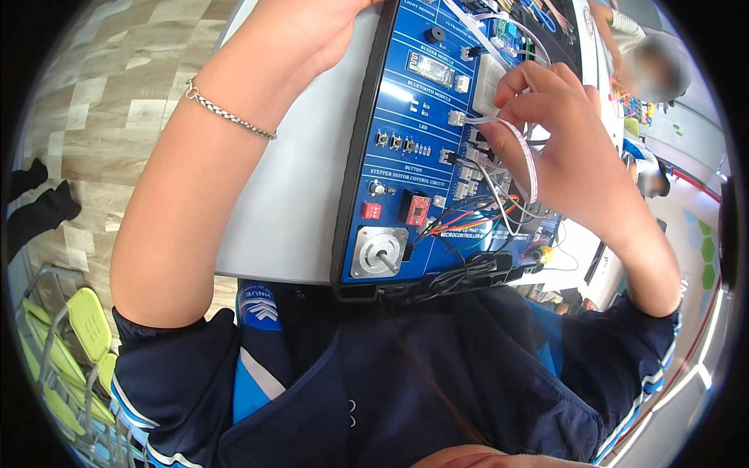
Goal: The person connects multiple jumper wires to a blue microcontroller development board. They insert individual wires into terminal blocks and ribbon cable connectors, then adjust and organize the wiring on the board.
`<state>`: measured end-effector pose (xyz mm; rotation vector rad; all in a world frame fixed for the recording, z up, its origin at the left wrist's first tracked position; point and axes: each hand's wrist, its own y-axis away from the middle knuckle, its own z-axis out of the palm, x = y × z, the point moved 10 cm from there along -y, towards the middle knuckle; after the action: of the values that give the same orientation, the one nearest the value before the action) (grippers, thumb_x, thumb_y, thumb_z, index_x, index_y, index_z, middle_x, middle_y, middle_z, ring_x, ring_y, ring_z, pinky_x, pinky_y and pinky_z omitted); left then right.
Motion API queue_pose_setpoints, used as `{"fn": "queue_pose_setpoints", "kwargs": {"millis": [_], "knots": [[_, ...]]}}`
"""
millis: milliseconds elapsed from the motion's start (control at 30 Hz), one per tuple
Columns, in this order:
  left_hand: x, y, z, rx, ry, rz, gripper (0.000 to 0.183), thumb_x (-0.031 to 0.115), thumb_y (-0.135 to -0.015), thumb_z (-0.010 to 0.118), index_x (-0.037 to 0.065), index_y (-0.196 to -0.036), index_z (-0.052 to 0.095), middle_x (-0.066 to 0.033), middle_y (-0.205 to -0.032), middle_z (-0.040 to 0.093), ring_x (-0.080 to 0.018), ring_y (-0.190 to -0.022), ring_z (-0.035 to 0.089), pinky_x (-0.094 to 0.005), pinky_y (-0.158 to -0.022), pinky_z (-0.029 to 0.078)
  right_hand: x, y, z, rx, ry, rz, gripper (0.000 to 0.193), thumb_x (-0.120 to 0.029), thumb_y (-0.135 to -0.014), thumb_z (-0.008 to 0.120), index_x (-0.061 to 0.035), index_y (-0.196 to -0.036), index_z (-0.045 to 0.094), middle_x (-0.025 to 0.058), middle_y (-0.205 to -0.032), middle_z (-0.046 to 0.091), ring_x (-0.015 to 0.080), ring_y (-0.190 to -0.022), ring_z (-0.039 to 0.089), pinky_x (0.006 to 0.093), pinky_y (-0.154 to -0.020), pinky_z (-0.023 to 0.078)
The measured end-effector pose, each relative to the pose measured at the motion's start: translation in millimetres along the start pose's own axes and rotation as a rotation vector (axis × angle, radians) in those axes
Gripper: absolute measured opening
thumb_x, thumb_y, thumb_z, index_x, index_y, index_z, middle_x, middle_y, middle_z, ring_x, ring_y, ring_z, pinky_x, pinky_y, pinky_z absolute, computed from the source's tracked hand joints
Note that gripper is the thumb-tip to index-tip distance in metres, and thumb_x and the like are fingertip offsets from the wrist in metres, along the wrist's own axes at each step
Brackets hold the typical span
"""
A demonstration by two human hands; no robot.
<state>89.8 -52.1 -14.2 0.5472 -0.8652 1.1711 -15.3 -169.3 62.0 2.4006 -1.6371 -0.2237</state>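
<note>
A blue electronics trainer board (398, 168) in a black case lies in front of me, with labelled modules and white sockets. My right hand (538, 117) is over its right part, fingers bent and thumb drawn toward them near the connectors. What lies between the fingertips is hidden. A white ribbon cable (524, 152) runs from a plug (459, 118) on the board, past my thumb and bends down. My left hand (331, 35) reaches the board's far left edge; its fingers are cut off by the picture's top. A silver stepper motor (378, 251) sits at the near left corner.
Coloured jumper wires (468, 222) and a coiled black cable (468, 271) cover the board's near part. A grey-white tabletop (273, 203) extends left. Green chairs (90, 324) stand on the floor at lower left. Other people (624, 47) are at the upper right.
</note>
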Motion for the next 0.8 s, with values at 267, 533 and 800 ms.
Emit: {"fn": "queue_pose_setpoints", "kwargs": {"millis": [267,533,800], "knots": [[-13,-11,0,0.000,0.016,-0.104,0.042,0.036,-0.107,0.050,-0.002,-0.120,0.060,-0.0027,-0.097,0.060,-0.0087,-0.084,0.053,-0.0230,-0.081,0.047,7,1,8,-0.035,-0.004,0.080,0.013,-0.011,-0.084,0.076,-0.0008,-0.081,0.069,0.0044,-0.100,0.063,0.0238,-0.099,0.058,0.0387,-0.094,0.039],[-22,-10,4,0.005,0.041,-0.130,0.042,0.036,-0.106,0.051,-0.002,-0.118,0.061,-0.0029,-0.097,0.060,-0.0088,-0.083,0.053,-0.0230,-0.081,0.047,20,5,19,-0.040,-0.196,0.152,0.017,-0.010,-0.085,0.076,0.0017,-0.077,0.066,0.0053,-0.101,0.063,0.0246,-0.097,0.058,0.0353,-0.090,0.045],[-23,-9,2,0.049,0.004,-0.143,0.041,0.038,-0.107,0.051,-0.001,-0.117,0.062,-0.0017,-0.095,0.061,-0.0081,-0.083,0.055,-0.0222,-0.080,0.047,29,5,24,-0.109,-0.300,0.299,0.017,-0.011,-0.087,0.076,0.0013,-0.078,0.068,0.0045,-0.099,0.063,0.0220,-0.097,0.058,0.0367,-0.094,0.043]]}}
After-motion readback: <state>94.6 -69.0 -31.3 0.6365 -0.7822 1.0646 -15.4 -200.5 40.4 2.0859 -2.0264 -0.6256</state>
